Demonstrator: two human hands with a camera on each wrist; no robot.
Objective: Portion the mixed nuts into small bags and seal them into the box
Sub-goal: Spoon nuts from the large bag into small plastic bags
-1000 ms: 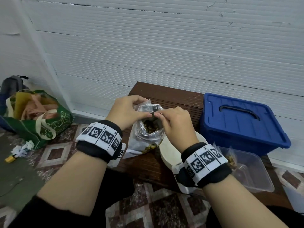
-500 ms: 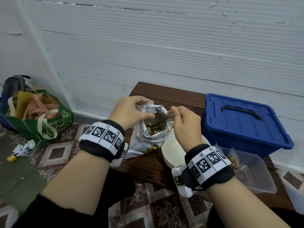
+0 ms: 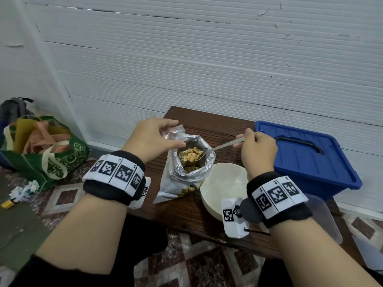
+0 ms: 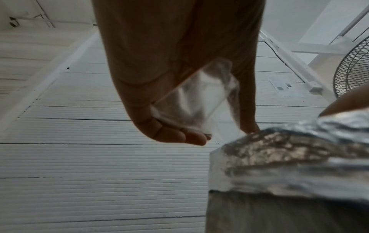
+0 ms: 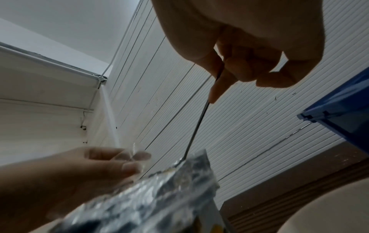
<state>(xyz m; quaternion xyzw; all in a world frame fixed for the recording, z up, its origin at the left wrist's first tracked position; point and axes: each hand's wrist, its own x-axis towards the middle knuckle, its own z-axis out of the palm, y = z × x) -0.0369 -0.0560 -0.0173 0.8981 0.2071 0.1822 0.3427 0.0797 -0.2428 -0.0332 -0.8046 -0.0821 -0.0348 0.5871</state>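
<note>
An open foil nut bag (image 3: 187,172) stands on the dark wooden table (image 3: 207,125), with mixed nuts showing inside. My left hand (image 3: 178,134) pinches a small clear bag (image 3: 173,135) just left of the foil bag's mouth; the left wrist view shows this clear bag (image 4: 195,100) hanging between thumb and fingers. My right hand (image 3: 245,139) grips the handle of a metal spoon (image 3: 224,145), whose bowl holds a heap of nuts (image 3: 191,155) over the foil bag's opening. The right wrist view shows the spoon handle (image 5: 197,126) running down into the foil bag (image 5: 159,197).
A white bowl (image 3: 223,183) sits just right of the nut bag, under my right wrist. A blue lidded box (image 3: 306,160) stands at the right against the wall. A clear plastic container (image 3: 325,220) lies at the table's right edge. A green shopping bag (image 3: 51,158) sits on the floor at left.
My right hand has drawn back to the right from the foil bag's mouth, and the spoon has come up loaded with nuts. My left hand keeps the clear bag at the foil bag's left rim.
</note>
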